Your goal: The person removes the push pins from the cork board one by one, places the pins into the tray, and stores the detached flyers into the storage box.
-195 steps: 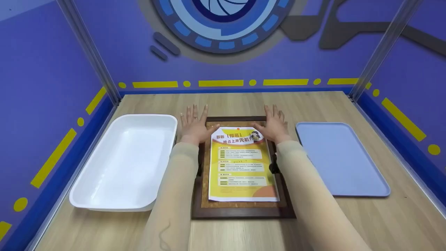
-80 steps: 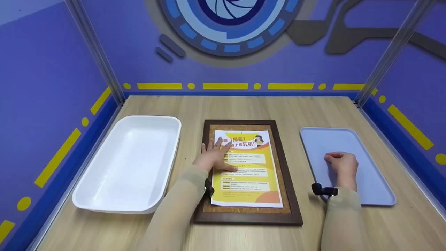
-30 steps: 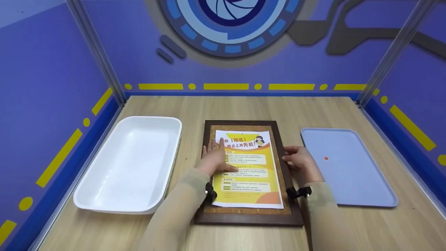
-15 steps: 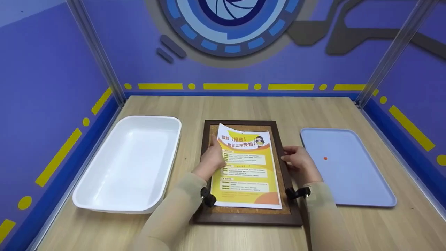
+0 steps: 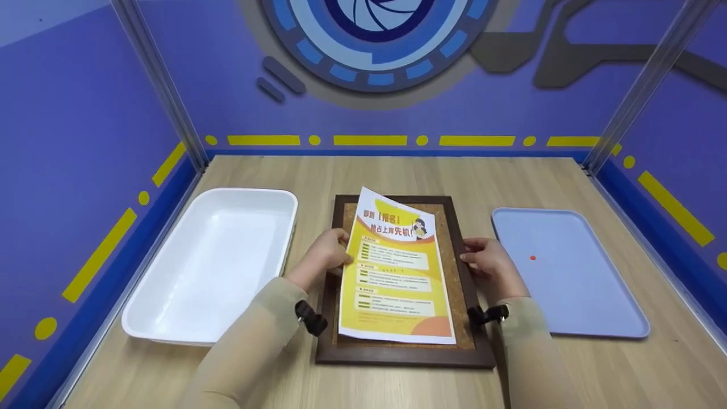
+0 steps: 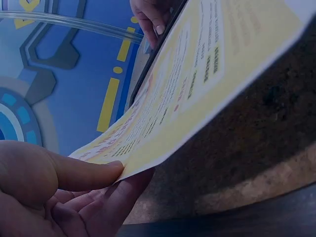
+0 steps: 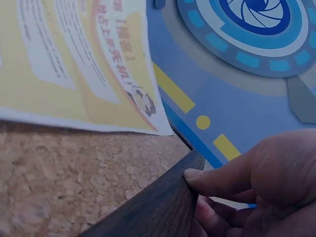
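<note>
My left hand (image 5: 326, 253) pinches the left edge of a yellow and white printed flyer (image 5: 395, 278) between thumb and fingers, as the left wrist view shows close up. The flyer's left side is raised off a cork board (image 7: 44, 182) with a dark brown wooden frame (image 5: 406, 357). My right hand (image 5: 491, 261) grips the right side of that frame, thumb on top and fingers at its outer side. In the right wrist view the thumb presses on the wood, and the flyer's right edge stands over the cork.
A deep white tub (image 5: 213, 267) stands on the wooden table (image 5: 392, 170) at the left. On the right lies a flat blue tray (image 5: 579, 284) bearing a small orange-red pushpin-like dot (image 5: 533, 258). Blue panels (image 5: 187, 85) enclose the back and sides.
A small red dot went from the flyer's top to the blue tray. My right hand moved from the tray to the frame. The left hand stopped pressing the flyer and lifted its left edge.
</note>
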Motion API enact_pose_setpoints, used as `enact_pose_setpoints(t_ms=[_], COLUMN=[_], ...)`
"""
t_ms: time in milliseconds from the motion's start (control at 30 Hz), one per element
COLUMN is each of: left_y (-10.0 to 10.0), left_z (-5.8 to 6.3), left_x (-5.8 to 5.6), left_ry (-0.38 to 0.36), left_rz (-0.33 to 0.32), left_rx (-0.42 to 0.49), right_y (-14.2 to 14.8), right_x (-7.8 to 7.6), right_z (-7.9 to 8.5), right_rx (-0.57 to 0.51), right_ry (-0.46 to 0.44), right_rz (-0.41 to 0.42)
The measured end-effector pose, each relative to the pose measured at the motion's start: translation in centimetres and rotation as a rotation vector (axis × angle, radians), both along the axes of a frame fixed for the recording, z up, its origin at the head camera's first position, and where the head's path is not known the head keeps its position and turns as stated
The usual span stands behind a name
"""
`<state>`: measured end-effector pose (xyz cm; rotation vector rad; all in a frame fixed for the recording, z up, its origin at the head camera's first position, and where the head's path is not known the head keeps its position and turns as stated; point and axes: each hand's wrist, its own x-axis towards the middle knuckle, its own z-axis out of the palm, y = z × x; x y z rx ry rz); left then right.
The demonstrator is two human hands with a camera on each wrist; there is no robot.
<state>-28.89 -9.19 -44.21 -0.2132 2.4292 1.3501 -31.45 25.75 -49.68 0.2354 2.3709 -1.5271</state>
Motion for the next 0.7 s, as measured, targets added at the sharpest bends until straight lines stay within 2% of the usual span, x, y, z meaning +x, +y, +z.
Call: enact_pose_setpoints(t_ms=[167,367,567,700], left_y=[-2.4,-8.1,-14.7,-18.7], left_z=[1.8,3.7,5.6,6.0], left_x=[0.5,0.9,1.7,2.2], left_ry=[0.021,0.086,0.06,0.026], left_rz=[-0.013,-0.039,0.009,0.048], left_rx=[0.069,0.119,0.055,-0.003], right_y=[0.2,0.2,0.3,0.3], right_x=[0.1,0.2,0.2,0.3], right_z=[0.1,0.1,0.3,0.4], right_rx=[0.038,0.05,0.056,0.064], right_ry=[0.014,0.037,0.033,0.038], right_rz=[0.023,0.054,0.055,0.056])
